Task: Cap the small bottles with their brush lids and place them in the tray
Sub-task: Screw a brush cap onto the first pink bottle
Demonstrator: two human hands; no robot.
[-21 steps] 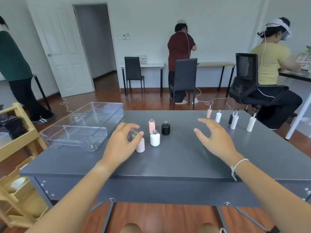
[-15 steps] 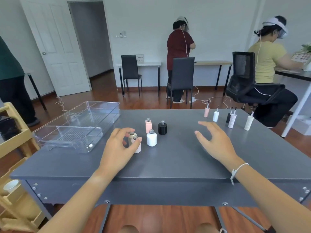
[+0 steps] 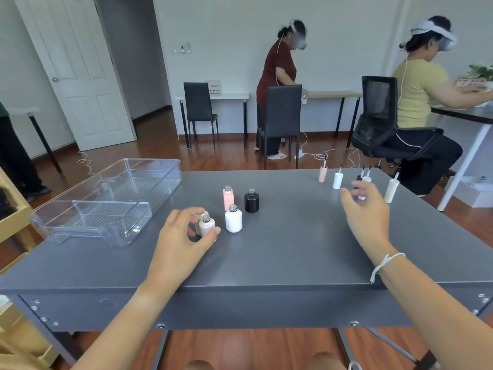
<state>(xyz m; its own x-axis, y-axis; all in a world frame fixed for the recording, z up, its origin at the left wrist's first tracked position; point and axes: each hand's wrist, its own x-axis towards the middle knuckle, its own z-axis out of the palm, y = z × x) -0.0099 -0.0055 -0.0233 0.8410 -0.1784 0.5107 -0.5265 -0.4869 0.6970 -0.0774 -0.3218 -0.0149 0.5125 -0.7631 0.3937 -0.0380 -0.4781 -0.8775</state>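
The left hand (image 3: 181, 236) curls thumb and fingers around the pale pink bottle (image 3: 206, 226), uncapped on the grey table (image 3: 293, 249), while the right hand (image 3: 369, 212), fingers spread and empty, hovers just short of the brush lids (image 3: 337, 180), the clear tray (image 3: 112, 198) beyond the left fingertips.

White walls (image 3: 240, 28) enclose a room with a reddish wooden floor (image 3: 149, 145). A white panelled door (image 3: 77, 73) stands open at far left. Against the far wall stand a long narrow table (image 3: 213, 96) and two black chairs (image 3: 200, 110). A black mesh office chair (image 3: 384, 124) sits at far right. Cables (image 3: 320, 154) trail across the floor.
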